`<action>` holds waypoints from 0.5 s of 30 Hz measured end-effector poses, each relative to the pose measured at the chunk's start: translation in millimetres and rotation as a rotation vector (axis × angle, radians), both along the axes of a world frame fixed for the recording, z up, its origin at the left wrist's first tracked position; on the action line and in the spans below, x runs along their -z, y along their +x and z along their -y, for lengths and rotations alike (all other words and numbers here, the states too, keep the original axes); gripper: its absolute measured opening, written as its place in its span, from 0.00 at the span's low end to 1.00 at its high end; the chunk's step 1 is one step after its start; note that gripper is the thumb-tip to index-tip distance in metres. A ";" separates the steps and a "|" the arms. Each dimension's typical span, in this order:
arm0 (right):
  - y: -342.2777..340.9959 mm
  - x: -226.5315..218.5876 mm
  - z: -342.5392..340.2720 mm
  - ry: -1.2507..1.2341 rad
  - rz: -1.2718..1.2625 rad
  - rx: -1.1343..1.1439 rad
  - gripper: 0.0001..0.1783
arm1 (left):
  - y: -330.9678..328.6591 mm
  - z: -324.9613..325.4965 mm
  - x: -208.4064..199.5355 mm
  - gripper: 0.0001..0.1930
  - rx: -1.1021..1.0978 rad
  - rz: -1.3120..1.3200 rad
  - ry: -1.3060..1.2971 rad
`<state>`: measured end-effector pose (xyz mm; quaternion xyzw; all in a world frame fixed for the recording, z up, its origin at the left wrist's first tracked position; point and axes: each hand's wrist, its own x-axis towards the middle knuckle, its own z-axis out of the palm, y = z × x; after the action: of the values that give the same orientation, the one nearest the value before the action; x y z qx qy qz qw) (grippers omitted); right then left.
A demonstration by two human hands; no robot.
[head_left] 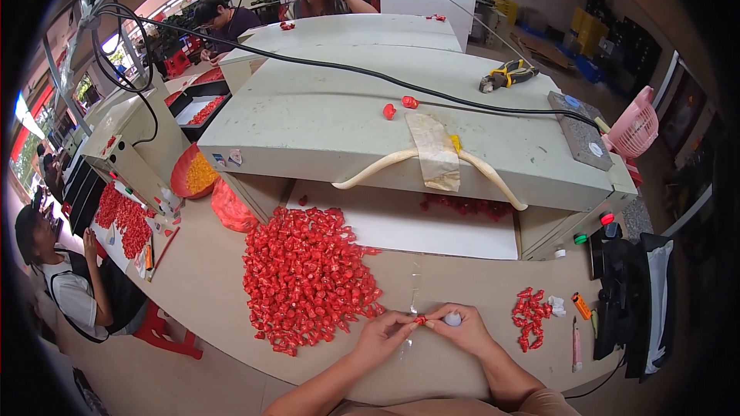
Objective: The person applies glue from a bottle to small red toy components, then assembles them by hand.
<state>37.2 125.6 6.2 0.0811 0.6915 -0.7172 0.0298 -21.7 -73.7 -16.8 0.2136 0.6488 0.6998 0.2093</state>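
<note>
Near the front edge of the table, my left hand [382, 337] and my right hand [467, 333] meet fingertip to fingertip. Both pinch one small glossy red piece [420, 320] between thumbs and forefingers; its exact kind is too small to make out. A whitish rounded thing [453, 319] shows at my right hand, seemingly tucked in the fingers. Just left of my left hand spreads a big heap of similar red pieces [308, 277]. A smaller group of red pieces [530, 316] lies to the right of my right hand.
A pale metal housing [331, 115] with an open slot stands ahead, bearing pliers [507, 75] and a black cable [370, 69]. An orange lighter [581, 306] and a pink pen-like tool [576, 347] lie at right. A person [85, 285] sits at far left; others are beyond the housing.
</note>
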 end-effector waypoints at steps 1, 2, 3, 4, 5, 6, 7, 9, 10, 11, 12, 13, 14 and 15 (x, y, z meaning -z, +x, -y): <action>0.1 -0.1 -0.1 -0.009 -0.005 -0.005 0.05 | 0.3 -0.3 0.7 0.07 -0.006 0.005 0.003; 0.2 -0.6 -0.4 -0.010 -0.005 -0.003 0.05 | 0.4 -0.7 2.1 0.07 -0.004 0.005 0.003; 0.3 -1.0 -0.7 0.005 -0.004 -0.006 0.05 | 0.8 -1.0 4.1 0.07 -0.005 0.010 0.010; 0.6 -1.2 -0.7 0.019 -0.003 -0.010 0.05 | 1.3 -1.2 5.1 0.07 -0.007 0.015 0.018; 0.7 -0.7 -1.0 0.018 -0.002 -0.011 0.05 | 1.5 -1.4 4.2 0.07 -0.008 0.016 0.017; 0.8 0.0 -1.3 0.010 0.000 -0.015 0.05 | 1.7 -1.5 2.3 0.07 -0.009 0.026 0.026; 0.6 0.6 -1.4 0.001 0.003 -0.021 0.05 | 1.8 -1.2 1.3 0.07 -0.012 0.036 0.035; 0.0 -1.6 0.8 -0.001 0.017 -0.012 0.06 | 1.0 1.2 2.6 0.07 -0.003 0.030 0.012; -1.1 -2.2 2.2 -0.003 0.029 0.004 0.06 | 0.4 2.8 3.7 0.06 0.013 0.023 -0.009; -2.1 -1.1 2.7 -0.003 0.030 -0.007 0.06 | 0.0 3.2 5.2 0.06 0.002 0.024 -0.010; -2.8 0.5 2.7 0.023 0.035 -0.005 0.06 | -0.6 2.4 7.1 0.07 -0.013 0.013 0.016; -4.8 1.3 3.6 0.050 0.040 -0.003 0.06 | -2.1 2.6 8.8 0.07 -0.028 0.001 0.042; -5.8 1.2 4.5 0.050 0.040 -0.012 0.06 | -2.4 2.9 11.5 0.07 -0.037 0.002 0.042; -6.7 -0.1 5.1 0.046 0.032 -0.003 0.05 | -3.3 3.1 13.5 0.07 -0.033 -0.010 0.033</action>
<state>30.5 120.5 6.4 0.0920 0.7073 -0.6998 0.0400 -25.0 -76.8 -30.3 0.2096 0.6414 0.7129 0.1908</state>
